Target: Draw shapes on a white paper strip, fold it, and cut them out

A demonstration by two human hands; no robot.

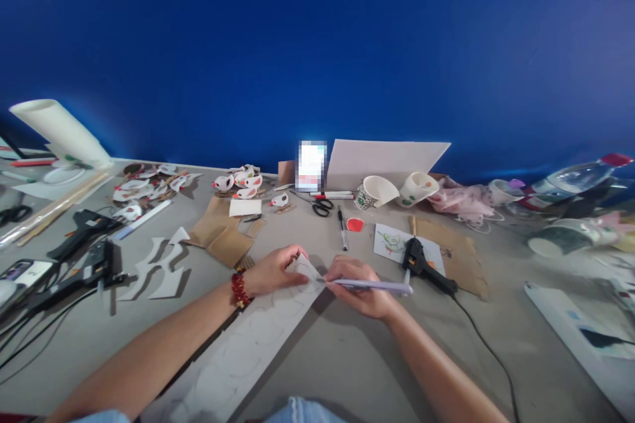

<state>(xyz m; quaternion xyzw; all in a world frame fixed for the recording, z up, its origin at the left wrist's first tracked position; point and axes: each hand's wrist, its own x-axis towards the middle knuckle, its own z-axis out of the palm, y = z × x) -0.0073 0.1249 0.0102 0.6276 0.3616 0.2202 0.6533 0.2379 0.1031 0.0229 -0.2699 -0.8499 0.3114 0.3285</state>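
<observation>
My left hand (275,272), with a red bead bracelet on its wrist, grips the upper end of a long white card strip (248,350). Curved pencil outlines run along the strip, which slants down toward my body. In my right hand (364,291) is a slim lavender utility knife (381,286), its handle pointing right. The knife's tip meets the card's right edge, close to my left thumb. Beyond my hands lie a black pen (342,228), a red paper piece (354,225) and black scissors (322,208).
Wavy white cut-outs (169,271) and brown cardboard (225,238) lie left. Several painted paper birds (245,182) stand behind. Glue guns are at left (84,234) and right (421,264), the right one trailing a cable. Paper cups (374,192), a bottle (570,178) and a lit screen (311,166) line the back.
</observation>
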